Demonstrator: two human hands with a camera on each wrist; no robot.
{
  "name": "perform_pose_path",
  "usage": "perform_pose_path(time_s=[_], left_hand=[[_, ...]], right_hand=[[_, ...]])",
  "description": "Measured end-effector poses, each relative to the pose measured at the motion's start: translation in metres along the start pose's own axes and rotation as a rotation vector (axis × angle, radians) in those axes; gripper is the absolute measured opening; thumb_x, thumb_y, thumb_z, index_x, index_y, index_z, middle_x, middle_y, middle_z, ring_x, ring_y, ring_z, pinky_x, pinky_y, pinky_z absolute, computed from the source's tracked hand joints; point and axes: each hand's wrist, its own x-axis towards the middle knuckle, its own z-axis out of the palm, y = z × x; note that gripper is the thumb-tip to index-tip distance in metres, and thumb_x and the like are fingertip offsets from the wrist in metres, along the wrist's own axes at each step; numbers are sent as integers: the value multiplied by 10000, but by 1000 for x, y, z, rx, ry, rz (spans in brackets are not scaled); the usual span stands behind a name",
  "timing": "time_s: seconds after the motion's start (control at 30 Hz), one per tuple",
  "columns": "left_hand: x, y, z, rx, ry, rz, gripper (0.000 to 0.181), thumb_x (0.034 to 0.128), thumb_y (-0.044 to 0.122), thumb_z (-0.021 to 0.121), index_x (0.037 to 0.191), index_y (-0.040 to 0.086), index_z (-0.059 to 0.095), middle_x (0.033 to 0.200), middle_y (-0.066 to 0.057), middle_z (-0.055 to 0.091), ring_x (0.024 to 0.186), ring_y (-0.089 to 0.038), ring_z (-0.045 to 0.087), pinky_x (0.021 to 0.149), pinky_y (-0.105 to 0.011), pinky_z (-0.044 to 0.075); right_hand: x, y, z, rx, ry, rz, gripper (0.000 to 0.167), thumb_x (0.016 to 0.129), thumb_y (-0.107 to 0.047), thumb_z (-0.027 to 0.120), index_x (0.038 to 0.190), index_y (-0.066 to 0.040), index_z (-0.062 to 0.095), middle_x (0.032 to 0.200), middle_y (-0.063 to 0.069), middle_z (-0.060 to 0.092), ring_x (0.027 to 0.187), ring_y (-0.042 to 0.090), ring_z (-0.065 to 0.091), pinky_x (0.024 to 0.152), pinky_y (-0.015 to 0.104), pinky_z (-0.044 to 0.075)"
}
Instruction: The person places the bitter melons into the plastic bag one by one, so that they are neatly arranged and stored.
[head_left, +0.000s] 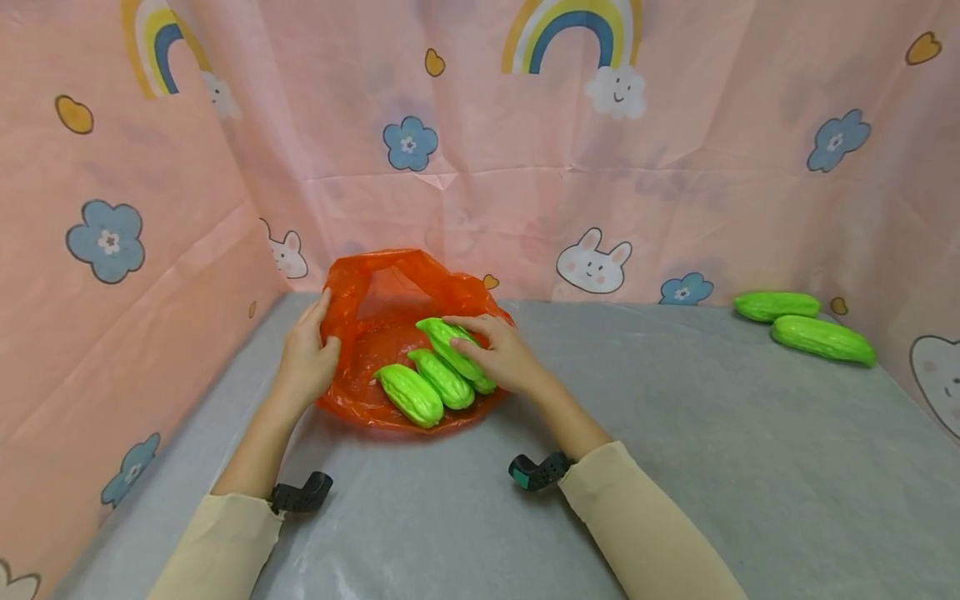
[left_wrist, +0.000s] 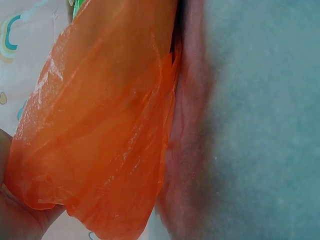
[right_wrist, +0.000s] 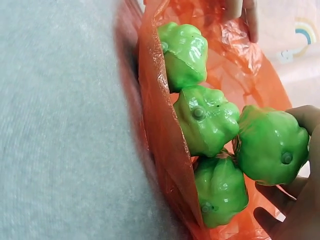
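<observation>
An orange plastic bag (head_left: 345,312) lies with its mouth facing me, several green bitter melons inside. My left hand (head_left: 306,354) holds the left side of the bag's rim, thumb inside; the left wrist view shows the orange film (left_wrist: 107,130) beside that hand. On the bag's right side my right hand (head_left: 501,354) grips a bitter melon (right_wrist: 267,140) that lies on top of the others. Beneath and beside it sit a left melon (head_left: 411,396), a middle melon (head_left: 444,379) and a mostly covered one (head_left: 484,385).
Two more bitter melons, a rear one (head_left: 776,306) and a front one (head_left: 823,339), lie at the far right of the grey table surface (head_left: 675,433). A pink printed cloth (head_left: 487,200) stands behind the bag and along both sides.
</observation>
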Motion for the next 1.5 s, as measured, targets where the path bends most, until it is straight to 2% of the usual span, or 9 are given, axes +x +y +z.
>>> perform_pose_path(time_s=[0.33,0.67,1.17,1.4,1.5], left_hand=[[1,2,2,4,-7,5,697,958,-20,420,1616,71,209,1667,-193,257,1528,-408,270,1214,-594,288],[4,5,4,0,-18,9,696,963,-14,417,1618,76,200,1670,-192,248,1532,-407,263,1210,-594,294],[2,5,1,2,7,32,694,948,-31,412,1609,48,217,1661,-213,260,1512,-424,290,1184,-595,341],[0,0,-4,6,10,21,699,954,-26,412,1614,54,195,1656,-228,259,1495,-444,308,1175,-624,330],[-1,-1,-5,10,6,16,699,961,-11,410,1617,66,184,1659,-227,254,1496,-451,304,1174,-632,324]], right_hand=[[-2,1,-2,-51,-48,20,465,1048,-395,472,1477,-230,545,1514,44,544,1417,283,474,1177,566,370],[-6,0,-5,-95,-50,37,497,1052,-415,459,1511,-231,499,1537,50,518,1445,303,438,1196,571,342],[-6,-2,-10,-115,7,8,503,1060,-408,447,1522,-212,482,1543,61,514,1461,302,429,1218,557,317],[-7,-8,-22,-46,58,25,494,1049,-387,475,1493,-176,521,1525,68,531,1440,300,454,1202,563,347],[-9,-11,-30,-38,95,6,494,1042,-362,506,1496,-165,515,1506,88,549,1418,302,484,1184,556,377]])
